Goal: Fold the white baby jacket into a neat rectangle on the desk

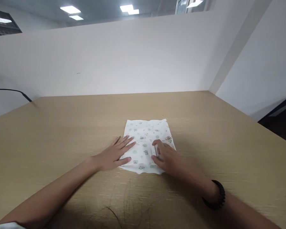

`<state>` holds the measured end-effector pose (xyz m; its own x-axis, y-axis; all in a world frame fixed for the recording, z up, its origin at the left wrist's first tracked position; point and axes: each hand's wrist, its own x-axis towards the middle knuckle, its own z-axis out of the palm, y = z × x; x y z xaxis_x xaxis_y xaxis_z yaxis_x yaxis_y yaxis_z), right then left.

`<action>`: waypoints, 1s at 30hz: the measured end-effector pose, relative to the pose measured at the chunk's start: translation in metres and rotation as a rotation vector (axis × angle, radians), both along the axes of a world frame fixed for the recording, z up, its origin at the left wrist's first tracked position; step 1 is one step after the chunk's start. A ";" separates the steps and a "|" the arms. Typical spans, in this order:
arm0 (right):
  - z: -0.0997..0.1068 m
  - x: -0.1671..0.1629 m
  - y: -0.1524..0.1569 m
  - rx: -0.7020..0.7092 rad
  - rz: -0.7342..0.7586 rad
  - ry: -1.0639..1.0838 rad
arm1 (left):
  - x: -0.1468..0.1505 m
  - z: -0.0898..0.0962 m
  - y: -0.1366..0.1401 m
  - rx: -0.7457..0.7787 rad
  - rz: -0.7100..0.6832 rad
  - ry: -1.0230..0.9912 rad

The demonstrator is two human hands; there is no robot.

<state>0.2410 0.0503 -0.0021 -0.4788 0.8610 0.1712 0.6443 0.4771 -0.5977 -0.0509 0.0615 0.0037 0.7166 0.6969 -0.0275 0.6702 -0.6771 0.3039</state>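
A white cloth [144, 130] printed with small green and dark animal figures lies spread on the wooden tabletop, its edges slightly wavy. Over its left edge my left hand [114, 154] rests flat, palm down with the fingers spread. My right hand [168, 159] is on the cloth's right side, its thumb and fingers curled around a raised pale bit that looks like a fold of the cloth. Part of that fold is hidden behind the fingers.
The light wooden table [73, 127] meets a white partition [124, 60] at the back and another wall on the right. A black cable [25, 95] hangs over the far left edge. Something dark [282, 119] stands beyond the right edge. Dark hair strands hang at the bottom.
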 end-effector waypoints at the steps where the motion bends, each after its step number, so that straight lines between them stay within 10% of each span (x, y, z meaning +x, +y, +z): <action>1: 0.003 -0.001 -0.002 0.076 0.003 0.016 | 0.000 0.001 -0.001 0.042 -0.006 0.009; 4: 0.020 0.009 -0.002 0.127 0.124 0.018 | 0.000 0.008 -0.003 0.120 -0.105 -0.066; 8: 0.042 0.039 0.008 -0.187 0.396 -0.158 | 0.000 0.012 -0.007 0.117 -0.278 -0.190; 16: 0.040 0.057 0.015 -0.241 0.343 -0.286 | 0.004 -0.004 -0.017 0.372 -0.289 -0.233; 21: 0.040 0.055 0.017 -0.190 0.306 -0.281 | 0.001 -0.010 -0.013 0.242 -0.027 -0.275; 30: 0.031 0.068 0.028 -0.312 0.233 -0.140 | -0.016 -0.006 0.000 0.106 -0.172 -0.206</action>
<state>0.3088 0.0782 0.0287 -0.6669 0.7275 -0.1611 0.6257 0.4295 -0.6512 -0.0664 0.0616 -0.0028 0.8078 0.5556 0.1971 0.4739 -0.8109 0.3434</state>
